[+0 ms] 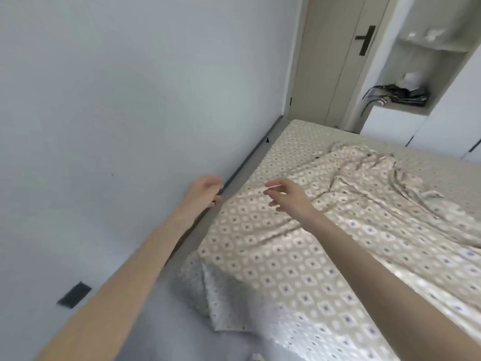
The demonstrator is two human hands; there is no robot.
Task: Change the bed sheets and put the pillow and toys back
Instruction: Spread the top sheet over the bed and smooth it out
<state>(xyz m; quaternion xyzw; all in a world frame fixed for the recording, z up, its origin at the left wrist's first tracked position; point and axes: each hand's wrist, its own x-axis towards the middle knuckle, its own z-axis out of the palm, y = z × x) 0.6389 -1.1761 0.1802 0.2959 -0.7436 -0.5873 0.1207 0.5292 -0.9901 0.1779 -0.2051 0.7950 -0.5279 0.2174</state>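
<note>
Near corner of the sheet (286, 256) draped over the corner of the bed (294, 142), hanging in a loose fold, not tucked. Dark wall plate (74, 295) low on the wall (104, 100), just left of that corner.

Sheet on top of the bed: fairly flat close in, bunched into a long rumpled ridge further out to the right. Judging by the folds: thin, light, limp cloth with no stiffness, likely to slide over the layer beneath and drag the whole panel when one edge gets pulled. Not fragile. Best taken at a hem or corner, one pinch per hand, hands well apart, then drawn taut. Grabbing mid-panel probably just bunches it more.

Left hand (205, 190) at the wall-side edge of the sheet, over the narrow grey gap (242, 162) between bed and wall, fingers curled. Pinching the hem or only beside it: cannot tell, too blurred. Right hand (283, 195) hovering above the sheet just inboard of the left, fingers relaxed and apart, gripping nothing visible. Thin pale streak at its fingertips, too blurred to name.

Beyond the ridge: far end of the bed in a finer print, lying smooth out to the far corner. Pillow and toys not in view.

Past the bed: closed door (338, 74) with a dark handle (365, 39), open shelf niche (440, 63) holding dark tangled items.
</note>
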